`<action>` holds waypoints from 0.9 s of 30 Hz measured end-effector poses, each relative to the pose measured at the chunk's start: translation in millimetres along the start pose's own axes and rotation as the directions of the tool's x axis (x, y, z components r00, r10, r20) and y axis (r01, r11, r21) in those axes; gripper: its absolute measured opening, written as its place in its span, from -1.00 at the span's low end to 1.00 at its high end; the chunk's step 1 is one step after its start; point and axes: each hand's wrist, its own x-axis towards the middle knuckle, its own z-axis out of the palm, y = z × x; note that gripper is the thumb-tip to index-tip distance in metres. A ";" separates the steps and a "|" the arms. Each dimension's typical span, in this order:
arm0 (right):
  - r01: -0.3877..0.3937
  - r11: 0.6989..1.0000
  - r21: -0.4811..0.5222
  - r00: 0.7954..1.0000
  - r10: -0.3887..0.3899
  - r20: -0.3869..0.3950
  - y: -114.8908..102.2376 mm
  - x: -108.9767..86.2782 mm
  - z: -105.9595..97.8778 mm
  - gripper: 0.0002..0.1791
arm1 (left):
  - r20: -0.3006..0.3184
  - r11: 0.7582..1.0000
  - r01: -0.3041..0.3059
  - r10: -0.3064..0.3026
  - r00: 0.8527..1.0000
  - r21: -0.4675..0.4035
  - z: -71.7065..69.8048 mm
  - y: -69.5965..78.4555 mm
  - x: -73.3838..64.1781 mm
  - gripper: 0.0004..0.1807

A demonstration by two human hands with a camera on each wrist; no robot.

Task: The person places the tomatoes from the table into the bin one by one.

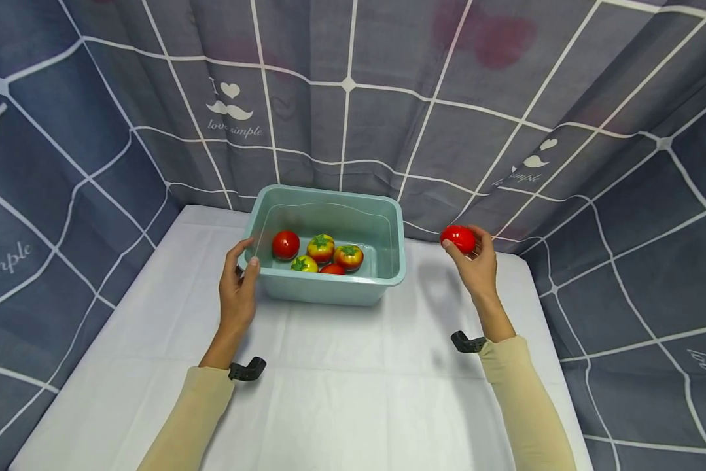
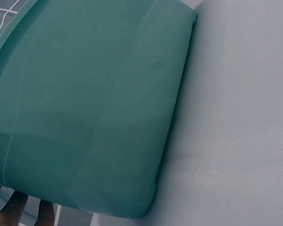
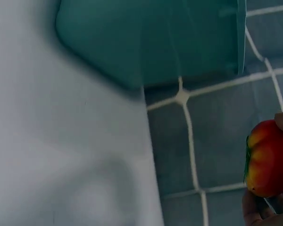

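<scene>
My left hand (image 1: 237, 297) grips the left end of a pale green plastic bin (image 1: 323, 288), thumb near its front corner. In the left wrist view, dark fingers (image 2: 45, 214) show at the bin's edge. Inside lie a red tomato (image 1: 285, 244), several red-and-yellow tomatoes with green stem ends, such as one (image 1: 349, 257) on the right, and a yellowish one (image 1: 304, 263). To the right of the bin, my right hand (image 1: 476, 267) holds a red tomato (image 1: 458, 239) up between thumb and fingers. The right wrist view shows its yellow-streaked end and green leaves.
A white cloth-covered table (image 1: 329, 392) carries the bin near its back edge. Grey curtains (image 1: 305, 118) with white grid lines hang close behind the bin and along both sides. A shadow of the raised hand falls on the cloth.
</scene>
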 end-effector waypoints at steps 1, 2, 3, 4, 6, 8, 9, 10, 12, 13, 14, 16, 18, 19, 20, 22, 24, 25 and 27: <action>0.020 1.000 0.013 1.000 -0.020 0.012 -5.8 -1.9 2.8 -0.18 | -0.001 1.000 -0.001 0.001 1.000 0.001 0.0 -0.2 0.1 -0.51; 0.042 0.999 0.029 0.999 -0.042 0.024 -11.5 -3.6 5.6 -0.19 | -0.002 1.000 -0.002 0.002 1.000 -0.002 0.0 -0.3 -0.1 -0.51; 0.064 0.997 0.043 0.997 -0.065 0.033 -17.0 -5.1 8.3 -0.20 | -0.003 1.000 -0.002 0.002 1.000 0.001 0.0 0.0 0.1 -0.51; 0.084 0.995 0.053 0.995 -0.086 0.042 -23.0 -7.0 10.8 -0.21 | -0.003 1.000 -0.004 0.004 1.000 0.000 0.0 0.0 0.2 -0.51; 0.122 0.989 0.079 0.990 -0.127 0.058 -34.4 -10.2 16.1 -0.24 | -0.003 1.000 -0.004 0.004 1.000 -0.003 0.2 0.7 0.0 -0.50; 0.146 0.985 0.087 0.985 -0.154 0.081 -49.3 -16.1 20.6 -0.26 | -0.002 1.000 -0.002 0.002 1.000 -0.008 0.3 1.9 -0.5 -0.50; 0.160 0.983 0.087 0.982 -0.168 0.092 -54.2 -18.1 22.9 -0.26 | -0.002 1.000 -0.001 0.001 1.000 -0.009 0.4 1.8 -0.6 -0.50; 0.172 0.981 0.087 0.978 -0.180 0.107 -58.5 -19.9 25.1 -0.26 | -0.002 1.000 0.000 0.000 1.000 -0.014 0.4 1.4 -0.9 -0.51; 0.190 0.978 0.084 0.970 -0.201 0.134 -66.3 -23.2 29.3 -0.27 | -0.003 1.000 0.003 -0.003 1.000 -0.007 0.6 0.8 -1.3 -0.51; 0.199 0.977 0.081 0.966 -0.210 0.150 -69.6 -24.3 31.6 -0.27 | -0.005 1.000 0.002 -0.002 1.000 -0.005 0.6 0.0 -1.2 -0.51; 0.208 0.975 0.071 0.962 -0.217 0.164 -72.3 -25.0 33.8 -0.27 | -0.006 1.000 0.002 -0.002 1.000 -0.002 0.7 -0.7 -1.1 -0.51; 0.234 0.970 0.059 0.952 -0.241 0.188 -73.4 -24.5 38.7 -0.27 | -0.009 1.000 0.002 -0.002 1.000 0.001 0.9 -1.1 -1.1 -0.51; 0.253 0.967 0.041 0.944 -0.256 0.208 -77.4 -26.1 43.2 -0.27 | -0.009 1.000 0.001 -0.001 1.000 0.000 1.0 -0.8 -1.4 -0.51; 0.264 0.964 0.033 0.940 -0.265 0.217 -79.0 -26.8 45.5 -0.26 | -0.007 1.000 0.000 0.000 1.000 -0.005 1.0 -0.6 -1.4 -0.51; 0.276 0.961 0.024 0.935 -0.274 0.225 -80.7 -27.6 47.7 -0.26 | -0.005 1.000 0.000 0.000 1.000 -0.007 1.0 -0.2 -1.6 -0.51; 0.300 0.954 0.017 0.924 -0.295 0.242 -83.5 -28.5 52.7 -0.26 | -0.003 1.000 -0.001 0.001 1.000 -0.006 0.8 0.3 -1.7 -0.51; 0.324 0.946 0.011 0.912 -0.316 0.260 -86.2 -29.2 57.6 -0.25 | -0.001 1.000 -0.001 0.001 1.000 -0.006 0.5 0.5 -1.5 -0.51; 0.336 0.942 0.005 0.906 -0.325 0.270 -87.1 -29.2 60.2 -0.24 | 0.000 1.000 -0.003 0.003 1.000 -0.003 0.3 0.6 -1.5 -0.50; 0.354 0.935 -0.012 0.895 -0.335 0.294 -89.1 -29.8 64.8 -0.24 | 0.001 1.000 -0.007 0.007 1.000 0.002 -0.2 0.9 -1.5 -0.51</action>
